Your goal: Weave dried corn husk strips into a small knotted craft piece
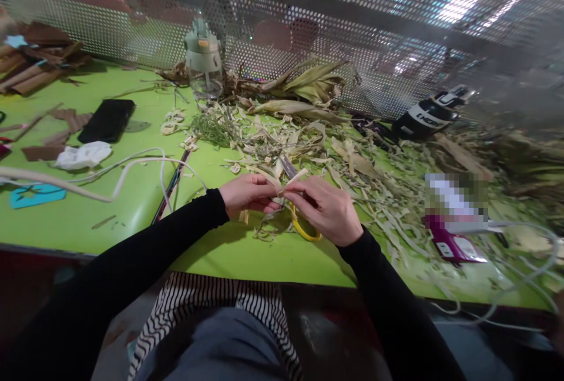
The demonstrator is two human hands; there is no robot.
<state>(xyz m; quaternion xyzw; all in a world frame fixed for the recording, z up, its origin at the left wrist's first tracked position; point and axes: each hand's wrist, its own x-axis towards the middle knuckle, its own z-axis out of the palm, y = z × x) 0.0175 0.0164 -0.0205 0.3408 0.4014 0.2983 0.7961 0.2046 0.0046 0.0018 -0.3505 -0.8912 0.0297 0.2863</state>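
A pale husk strip (282, 184) sits pinched between both hands just above the counter (247, 257). The left hand (249, 194) is closed on one end; the right hand (328, 210) grips the other, with yellow scissors (304, 229) under it. Best to keep the strip taut and flat, clear of the husk scraps (352, 163) beyond.

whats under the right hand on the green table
Under the right hand lies a pair of yellow-handled scissors on the green table; one handle loop shows. The hand and husk strip cover the rest.
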